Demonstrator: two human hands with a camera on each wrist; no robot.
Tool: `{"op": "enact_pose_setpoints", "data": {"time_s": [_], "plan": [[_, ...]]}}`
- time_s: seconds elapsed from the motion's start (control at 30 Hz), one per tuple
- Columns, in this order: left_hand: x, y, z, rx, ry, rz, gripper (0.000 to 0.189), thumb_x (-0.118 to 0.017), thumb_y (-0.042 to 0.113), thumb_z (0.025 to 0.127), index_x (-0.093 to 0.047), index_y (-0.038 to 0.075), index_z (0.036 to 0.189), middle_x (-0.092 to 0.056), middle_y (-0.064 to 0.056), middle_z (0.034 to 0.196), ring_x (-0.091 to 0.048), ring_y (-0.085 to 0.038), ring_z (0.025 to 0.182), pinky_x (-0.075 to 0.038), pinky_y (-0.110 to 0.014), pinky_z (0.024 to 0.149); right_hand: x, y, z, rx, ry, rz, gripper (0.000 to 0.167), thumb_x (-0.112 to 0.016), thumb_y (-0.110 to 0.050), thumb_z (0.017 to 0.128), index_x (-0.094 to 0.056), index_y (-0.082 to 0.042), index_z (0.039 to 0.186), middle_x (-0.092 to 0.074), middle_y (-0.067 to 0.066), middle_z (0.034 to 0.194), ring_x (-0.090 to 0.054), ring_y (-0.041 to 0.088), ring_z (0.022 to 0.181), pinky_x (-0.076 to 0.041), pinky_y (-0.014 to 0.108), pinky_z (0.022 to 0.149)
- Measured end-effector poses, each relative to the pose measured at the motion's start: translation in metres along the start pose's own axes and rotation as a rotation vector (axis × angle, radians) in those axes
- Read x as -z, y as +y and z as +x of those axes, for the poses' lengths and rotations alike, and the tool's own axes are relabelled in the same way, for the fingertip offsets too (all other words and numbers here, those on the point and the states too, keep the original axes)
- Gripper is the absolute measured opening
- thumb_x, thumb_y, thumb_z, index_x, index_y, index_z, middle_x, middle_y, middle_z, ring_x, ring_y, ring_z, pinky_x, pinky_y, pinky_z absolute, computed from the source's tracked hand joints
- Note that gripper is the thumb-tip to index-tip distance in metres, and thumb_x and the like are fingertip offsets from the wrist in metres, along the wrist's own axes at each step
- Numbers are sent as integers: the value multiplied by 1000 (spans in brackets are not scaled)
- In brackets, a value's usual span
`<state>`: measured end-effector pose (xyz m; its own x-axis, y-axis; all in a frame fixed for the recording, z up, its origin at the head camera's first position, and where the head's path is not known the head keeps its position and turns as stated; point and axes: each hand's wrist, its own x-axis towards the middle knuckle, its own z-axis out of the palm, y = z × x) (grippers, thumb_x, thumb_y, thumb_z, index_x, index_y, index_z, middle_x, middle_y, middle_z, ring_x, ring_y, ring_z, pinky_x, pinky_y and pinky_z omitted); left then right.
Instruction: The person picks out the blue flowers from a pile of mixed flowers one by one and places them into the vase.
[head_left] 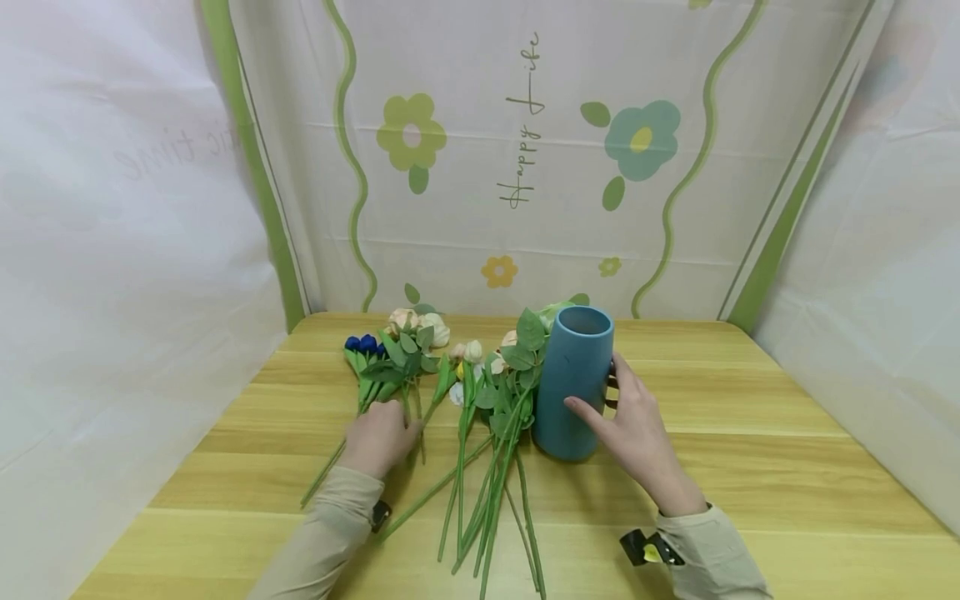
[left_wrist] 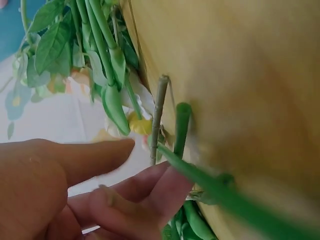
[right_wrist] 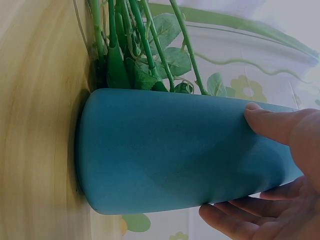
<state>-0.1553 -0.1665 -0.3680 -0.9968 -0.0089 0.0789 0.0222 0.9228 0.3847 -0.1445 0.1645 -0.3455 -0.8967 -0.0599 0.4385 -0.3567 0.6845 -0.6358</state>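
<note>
A tall blue vase (head_left: 574, 392) stands upright on the table, right of the flowers. My right hand (head_left: 637, 425) holds it, thumb across the front and fingers round the right side; the right wrist view shows this grip on the vase (right_wrist: 175, 155). Over on the left, my left hand (head_left: 378, 437) is low among flower stems. Its thumb and fingers (left_wrist: 172, 192) are apart, with the fingers right at a green stem (left_wrist: 182, 127) and a thin brownish stem (left_wrist: 159, 110). Blue tulips (head_left: 366, 343) and pale blooms (head_left: 420, 325) lie just beyond that hand.
Between the hands lies a loose bunch of leafy artificial flowers (head_left: 517, 383), long stems pointing toward me. A wooden table (head_left: 750, 467) carries everything. Printed cloth (head_left: 480, 167) hangs behind it, with more white cloth at both sides.
</note>
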Motion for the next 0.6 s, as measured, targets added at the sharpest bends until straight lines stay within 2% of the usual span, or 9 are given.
{"op": "enact_pose_setpoints", "data": {"time_s": [0.17,0.3,0.47,0.6], "plan": [[-7,1,-5,11,-59,-9,46,-81,34,80,-50,13,54,-46,3,46,-45,-13,41,-38,-30,40,-1,0,-1,10,5,3,94,-76,-40,87,-24,9,149,-46,32,136,-48,46,122,-40,62,95],[-7,4,-9,4,-84,48,42,-86,25,71,-48,14,56,-46,2,52,-45,-14,46,-40,-32,43,-2,0,-1,14,4,4,94,-76,-39,87,-24,9,149,-46,32,135,-48,46,122,-40,62,95],[-4,10,-12,-57,-88,93,30,-75,3,68,-48,13,60,-49,-1,60,-48,-18,53,-41,-36,46,-1,-1,-1,5,0,3,95,-75,-40,87,-23,8,150,-44,32,138,-47,46,123,-39,62,96],[-2,14,-14,-80,-92,95,29,-69,1,69,-44,13,61,-44,-1,60,-44,-16,51,-37,-33,44,0,-1,0,-1,-1,-1,95,-74,-41,87,-23,8,150,-43,32,139,-46,45,124,-38,62,97]]}}
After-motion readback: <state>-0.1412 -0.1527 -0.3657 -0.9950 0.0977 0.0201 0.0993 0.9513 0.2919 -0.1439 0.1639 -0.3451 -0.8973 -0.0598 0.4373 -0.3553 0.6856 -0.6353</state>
